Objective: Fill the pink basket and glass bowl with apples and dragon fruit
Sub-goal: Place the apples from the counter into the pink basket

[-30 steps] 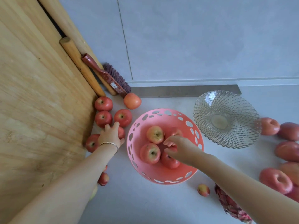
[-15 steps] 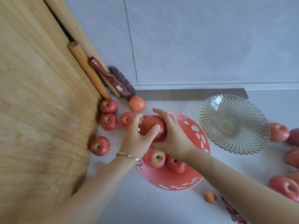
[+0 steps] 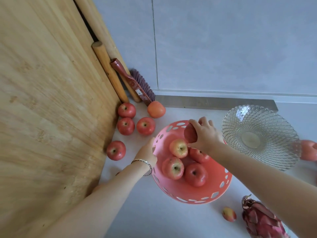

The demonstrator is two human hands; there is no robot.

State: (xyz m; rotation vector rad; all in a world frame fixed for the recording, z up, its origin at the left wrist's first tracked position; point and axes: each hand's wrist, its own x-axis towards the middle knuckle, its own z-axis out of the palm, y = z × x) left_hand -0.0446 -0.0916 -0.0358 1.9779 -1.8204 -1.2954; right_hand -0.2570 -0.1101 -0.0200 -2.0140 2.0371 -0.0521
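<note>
The pink basket [image 3: 178, 193] sits on the white counter with several apples inside it. My right hand [image 3: 205, 134] grips a red apple [image 3: 190, 133] just above the basket's far side, over the other fruit. My left hand [image 3: 146, 152] rests at the basket's left rim with its fingers apart and nothing visibly held. The glass bowl [image 3: 277, 152] stands to the right with nothing in it. Loose apples [image 3: 145, 126] lie to the left of the basket. A dragon fruit [image 3: 259, 220] lies at the lower right, partly covered by my right forearm.
A large wooden board [image 3: 51, 109] leans on the left, with wooden rolling pins [image 3: 109, 71] and a brush [image 3: 133, 83] beside it. A small apple [image 3: 229, 214] lies near the dragon fruit. More red fruit [image 3: 308, 150] lies behind the bowl at the right edge.
Both hands were on the apple above the basket's rim. Now only my right hand holds it, over the basket, while my left hand has dropped back to the left rim.
</note>
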